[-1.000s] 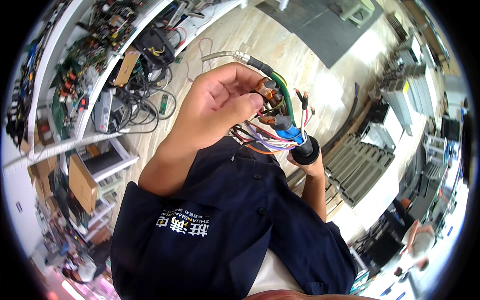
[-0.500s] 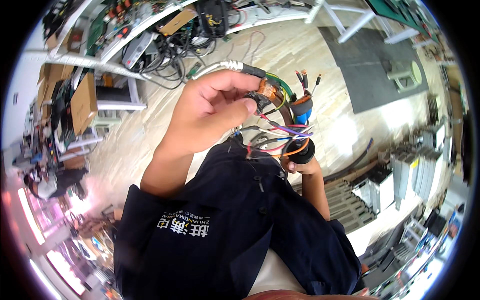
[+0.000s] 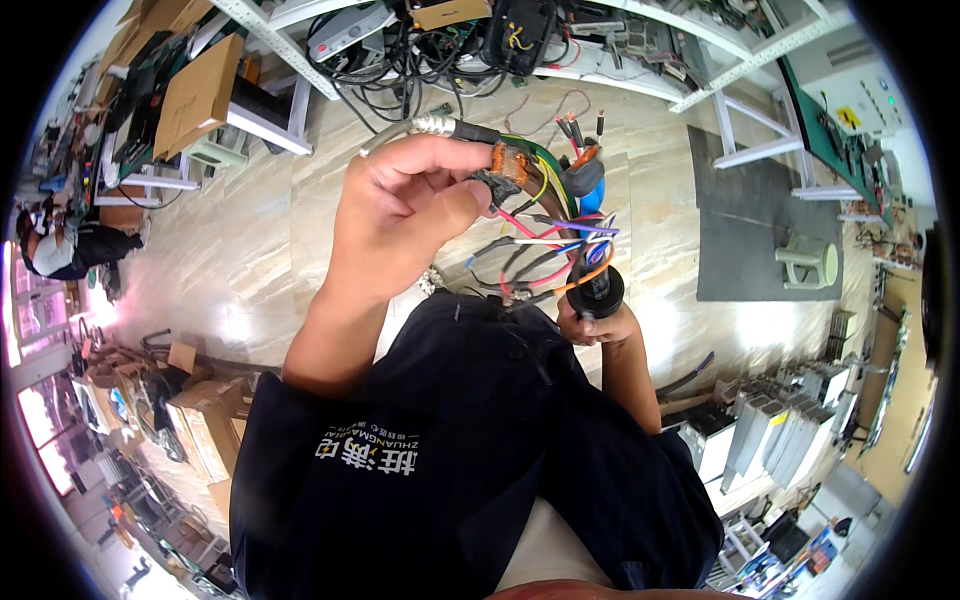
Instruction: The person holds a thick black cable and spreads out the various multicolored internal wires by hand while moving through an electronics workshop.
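My left hand (image 3: 405, 215) is closed, with thumb and forefinger pinching a small black piece (image 3: 494, 192) against a copper-coloured wrapped part (image 3: 510, 164). Just above its fingers runs a black cable (image 3: 472, 131) with a silvery end (image 3: 433, 125). Below and to the right, my right hand (image 3: 600, 328) is wrapped around a black cylindrical cable fitting (image 3: 597, 292). From its top rises a bundle with a blue section (image 3: 592, 208), a green-yellow wire (image 3: 546, 180) and several thin black-tipped leads. Loose purple, white, red and orange wires (image 3: 585, 245) loop between the hands.
Ahead stands a bench frame (image 3: 640, 65) with tangled black cables (image 3: 400, 70) beneath it. A green stool (image 3: 808, 262) sits on a dark mat (image 3: 735, 245) at right. Metal-cased units (image 3: 765, 440) and cardboard boxes (image 3: 208, 420) line the near sides. Another person (image 3: 75, 245) is far left.
The view has swung, so the surroundings sit differently in the picture. Both hands keep their holds; in the picture the left hand and the wire bundle have shifted slightly left.
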A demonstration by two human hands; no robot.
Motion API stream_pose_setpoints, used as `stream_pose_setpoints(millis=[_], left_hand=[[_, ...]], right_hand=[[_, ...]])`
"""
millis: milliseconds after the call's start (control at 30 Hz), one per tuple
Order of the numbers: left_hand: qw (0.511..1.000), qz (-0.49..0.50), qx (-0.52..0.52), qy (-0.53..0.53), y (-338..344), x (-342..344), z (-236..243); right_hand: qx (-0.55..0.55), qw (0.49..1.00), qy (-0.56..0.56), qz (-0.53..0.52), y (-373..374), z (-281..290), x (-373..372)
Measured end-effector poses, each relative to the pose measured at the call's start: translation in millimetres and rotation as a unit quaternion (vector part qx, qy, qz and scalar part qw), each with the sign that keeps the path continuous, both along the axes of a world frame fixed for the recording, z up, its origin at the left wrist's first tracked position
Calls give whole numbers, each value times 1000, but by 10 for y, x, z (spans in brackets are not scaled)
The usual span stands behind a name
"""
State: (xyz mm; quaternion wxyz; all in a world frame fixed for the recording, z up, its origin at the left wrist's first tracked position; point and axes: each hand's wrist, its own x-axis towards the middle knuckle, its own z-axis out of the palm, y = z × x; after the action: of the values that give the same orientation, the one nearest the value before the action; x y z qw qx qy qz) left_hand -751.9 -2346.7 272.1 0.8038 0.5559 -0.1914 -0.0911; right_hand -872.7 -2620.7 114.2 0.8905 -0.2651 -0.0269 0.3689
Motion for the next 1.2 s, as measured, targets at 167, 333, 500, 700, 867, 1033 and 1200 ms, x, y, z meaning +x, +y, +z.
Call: stream_pose_setpoints(millis=[167,333,500,700,867,1033,1200], left_hand=[[1000,-3,-25,-16,785,181,82],[999,2,-37,0,1602,242,183],[998,44,-32,-11,2415,207,177],[990,142,-13,-23,3161,4,197],[972,232,-25,-21,3480,-205,187],[959,279,-46,11,3730,-372,103],[936,350,-34,11,3914,-422,46]], right_hand=[[-271,952,-132,-48,653,274,406],[-438,842,-296,-101,1302,370,731],[-471,789,-382,-97,1947,409,1040],[-440,794,-419,-41,2691,460,1357],[-438,771,-462,14,3100,513,1572],[-446,775,-445,50,3401,401,1718],[-423,762,-479,103,3726,383,1960]])
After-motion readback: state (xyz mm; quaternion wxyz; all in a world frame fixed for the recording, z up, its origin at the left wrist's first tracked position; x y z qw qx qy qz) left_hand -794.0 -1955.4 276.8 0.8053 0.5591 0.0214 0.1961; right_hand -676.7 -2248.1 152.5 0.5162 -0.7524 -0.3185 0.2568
